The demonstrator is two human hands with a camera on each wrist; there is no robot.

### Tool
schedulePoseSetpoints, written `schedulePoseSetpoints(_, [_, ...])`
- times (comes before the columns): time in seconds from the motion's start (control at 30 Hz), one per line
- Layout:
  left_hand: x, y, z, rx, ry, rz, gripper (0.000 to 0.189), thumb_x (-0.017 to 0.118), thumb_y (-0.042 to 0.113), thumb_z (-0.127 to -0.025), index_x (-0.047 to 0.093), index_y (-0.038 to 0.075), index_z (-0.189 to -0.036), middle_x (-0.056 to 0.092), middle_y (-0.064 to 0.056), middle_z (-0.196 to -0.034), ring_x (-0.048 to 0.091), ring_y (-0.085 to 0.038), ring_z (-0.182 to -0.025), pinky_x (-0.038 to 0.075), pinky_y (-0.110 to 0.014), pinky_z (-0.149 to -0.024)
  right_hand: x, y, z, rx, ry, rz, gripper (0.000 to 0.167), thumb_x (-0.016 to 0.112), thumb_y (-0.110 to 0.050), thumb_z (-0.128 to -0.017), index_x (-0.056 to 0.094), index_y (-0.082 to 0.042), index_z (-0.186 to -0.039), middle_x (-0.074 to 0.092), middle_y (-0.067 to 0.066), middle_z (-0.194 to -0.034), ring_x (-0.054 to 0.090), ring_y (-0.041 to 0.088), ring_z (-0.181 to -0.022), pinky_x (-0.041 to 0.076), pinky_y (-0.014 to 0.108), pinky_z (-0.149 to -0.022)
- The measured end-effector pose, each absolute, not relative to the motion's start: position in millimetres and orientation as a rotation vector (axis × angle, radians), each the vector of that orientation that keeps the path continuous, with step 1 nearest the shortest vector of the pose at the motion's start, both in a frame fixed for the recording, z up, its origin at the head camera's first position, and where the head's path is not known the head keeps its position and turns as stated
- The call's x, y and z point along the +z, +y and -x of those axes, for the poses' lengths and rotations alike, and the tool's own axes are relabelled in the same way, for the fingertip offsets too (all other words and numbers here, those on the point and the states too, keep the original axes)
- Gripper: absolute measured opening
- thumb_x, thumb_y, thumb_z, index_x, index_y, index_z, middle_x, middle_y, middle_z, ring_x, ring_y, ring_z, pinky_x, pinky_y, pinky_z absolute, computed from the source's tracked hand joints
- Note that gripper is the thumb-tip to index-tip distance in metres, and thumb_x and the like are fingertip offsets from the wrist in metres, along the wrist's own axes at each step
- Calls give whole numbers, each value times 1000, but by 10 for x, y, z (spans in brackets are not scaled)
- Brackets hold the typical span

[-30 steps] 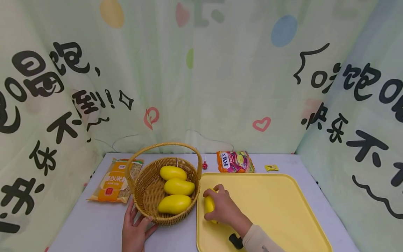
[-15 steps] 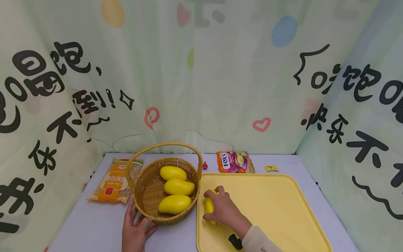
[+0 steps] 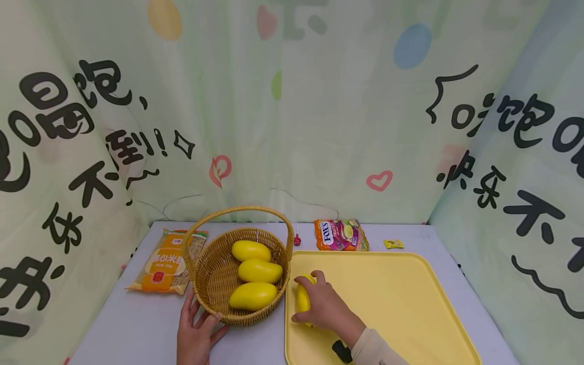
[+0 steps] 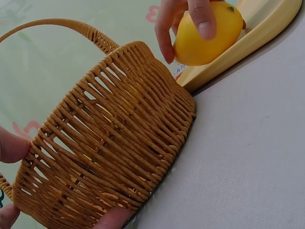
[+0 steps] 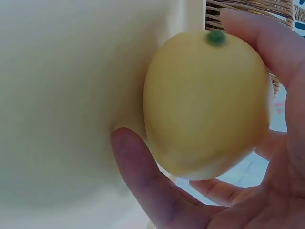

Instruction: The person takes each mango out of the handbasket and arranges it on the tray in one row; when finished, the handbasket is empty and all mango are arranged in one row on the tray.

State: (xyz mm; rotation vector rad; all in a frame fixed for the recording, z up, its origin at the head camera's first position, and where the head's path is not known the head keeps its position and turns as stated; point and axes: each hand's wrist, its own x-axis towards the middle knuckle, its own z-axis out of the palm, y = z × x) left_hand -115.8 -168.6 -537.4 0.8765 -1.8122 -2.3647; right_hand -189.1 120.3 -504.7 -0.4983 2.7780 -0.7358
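A yellow mango [image 3: 303,299] stands at the left edge of the yellow tray [image 3: 392,304], with my right hand [image 3: 326,304] holding it, fingers and thumb spread round its sides. The right wrist view shows this mango [image 5: 205,105] from its end, a green stem spot on top. My left hand [image 3: 198,329] holds the near left side of the wicker basket [image 3: 214,284], with fingers at the rim and a thumb [image 4: 114,218] low on the wall. Inside the basket lie three yellow mangoes [image 3: 253,296], stacked in a column on its right side.
An orange-and-clear food bag [image 3: 164,263] lies left of the basket. Behind the tray are a FOX'S candy bag [image 3: 341,234], a small yellow packet [image 3: 393,244] and a red wrapped lollipop [image 3: 297,239]. A small black object [image 3: 342,351] sits beside my right wrist. Printed curtains surround the table.
My right thumb has shifted slightly outward and toward me at the mango, which stays at the tray's left edge. The left hand and basket have not moved.
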Motion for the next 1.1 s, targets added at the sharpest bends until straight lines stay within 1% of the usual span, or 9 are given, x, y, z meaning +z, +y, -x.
schedulePoseSetpoints(0.13, [-5368,-1680,1159,-2364,-1808,-883,105,61,-4,-96,1,37,-172,0,-17,-179,34,-50,-154,63,-62,-90,-5041,1213,1879,-747,2759,489,90,96,-44,-73,55,-18,-149,36,30,-155,61,47,-115,62,59,-91])
schedulePoseSetpoints(0.4, [-5366,-1679,1163,-2365,-1808,-888,105,59,-4,-95,1,37,-171,-1,-17,-179,34,-50,-154,63,-63,-91,-5014,1251,1848,-804,2704,499,98,94,-49,-75,48,-21,-156,32,30,-160,61,49,-120,58,66,-98])
schedulePoseSetpoints(0.73, [-5357,-1683,1155,-2366,-1821,-878,105,59,-4,-96,-1,36,-172,-2,-16,-179,33,-51,-154,63,-62,-91,-4971,1328,1837,-885,2658,496,100,92,-51,-77,45,-18,-158,33,31,-159,64,45,-116,56,68,-101])
schedulePoseSetpoints(0.97, [-5367,-1681,1163,-2361,-1823,-884,105,60,-4,-96,-1,37,-171,-2,-16,-179,33,-51,-154,63,-62,-91,-4914,1404,1809,-932,2639,476,101,91,-52,-77,43,-19,-160,34,30,-160,64,45,-119,56,69,-100])
schedulePoseSetpoints(1.1, [-5369,-1681,1167,-2359,-1819,-893,105,60,-4,-96,0,37,-171,-1,-16,-179,33,-51,-154,63,-63,-91,-4892,1476,1786,-991,2625,517,101,91,-50,-79,42,-17,-161,38,31,-156,62,46,-123,55,68,-103])
